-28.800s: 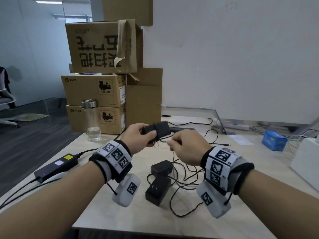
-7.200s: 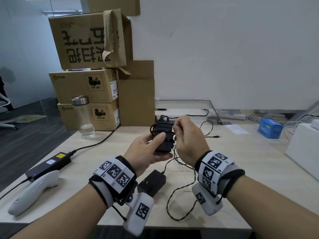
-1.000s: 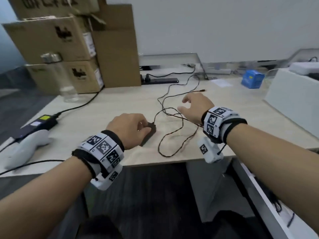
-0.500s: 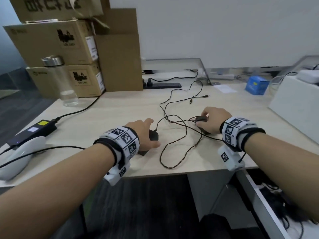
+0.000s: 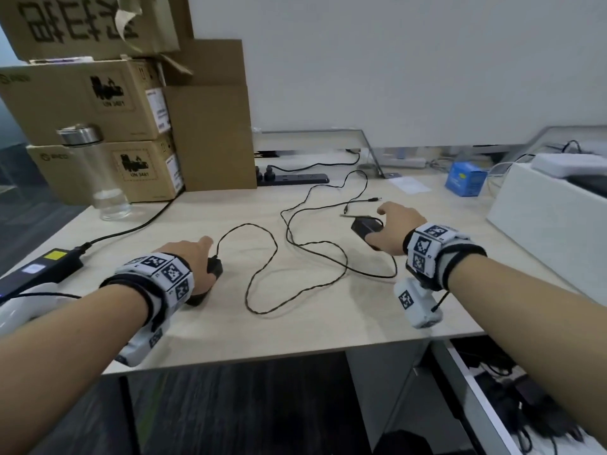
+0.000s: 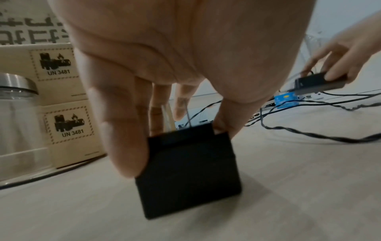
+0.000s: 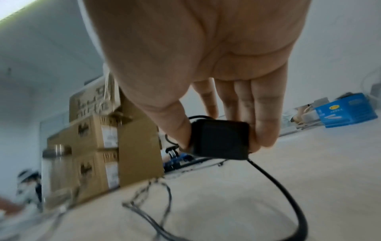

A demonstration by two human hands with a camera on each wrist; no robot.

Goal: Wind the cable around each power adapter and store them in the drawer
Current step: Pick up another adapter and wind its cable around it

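Two black power adapters lie on the pale desk (image 5: 315,326) with their thin cables (image 5: 262,290) spread loose between them. My left hand (image 5: 205,266) grips the near-left adapter (image 5: 215,269), thumb on one side and fingers on the other; it rests on the desk (image 6: 189,171). My right hand (image 5: 382,224) pinches the other adapter (image 5: 364,224) further right; in the right wrist view this adapter (image 7: 220,140) sits between thumb and fingers, with its cable (image 7: 284,195) trailing down. The drawer (image 5: 460,366) stands open at lower right, with dark adapters and cables inside.
Stacked cardboard boxes (image 5: 98,103) and a glass bottle (image 5: 108,182) stand at back left. A power strip (image 5: 292,178) lies at the back, and a blue box (image 5: 464,178) and a white box (image 5: 542,224) at right. A large power brick (image 5: 42,270) and a white controller (image 5: 19,307) lie at far left.
My right hand, open over the cables a second ago, now grips the second adapter and has carried it right, away from the left one. The cables have spread. My left hand stays on its adapter.
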